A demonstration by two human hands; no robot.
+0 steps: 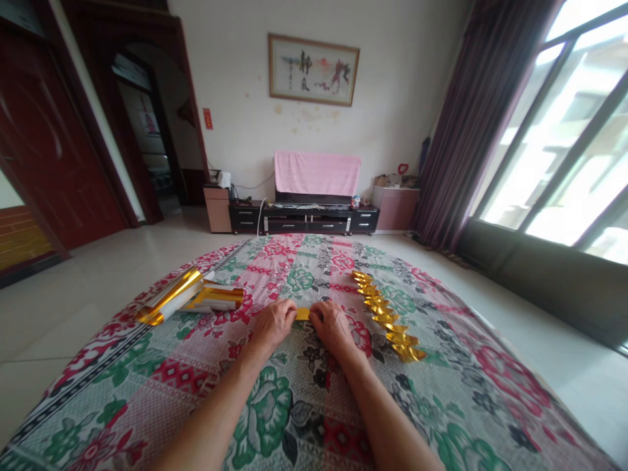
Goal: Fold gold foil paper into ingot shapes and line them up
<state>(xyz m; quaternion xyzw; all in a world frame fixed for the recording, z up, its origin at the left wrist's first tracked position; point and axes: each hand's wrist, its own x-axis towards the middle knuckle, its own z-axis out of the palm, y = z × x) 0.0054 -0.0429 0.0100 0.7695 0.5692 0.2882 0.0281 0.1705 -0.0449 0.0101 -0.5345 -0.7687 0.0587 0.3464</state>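
Between my two hands is a small strip of folded gold foil paper [303, 314], held by its ends just above the patterned cloth. The fingers of my left hand [275, 322] pinch its left end. My right hand [331, 320] is closed on the right end, with the fingertips partly hidden. To the right lies a slanting row of several folded gold foil ingots [385, 318], standing close together. On the left rest curled gold foil sheets [171, 297] with white backs, one lying over another [216, 297].
A floral cloth [265, 405] covers the broad surface under my hands. Beyond it stands a low black TV cabinet [309, 224] with a pink cloth [318, 171] draped over the set. A window [579, 131] with a purple curtain [471, 118] is on the right, a red door [49, 131] on the left.
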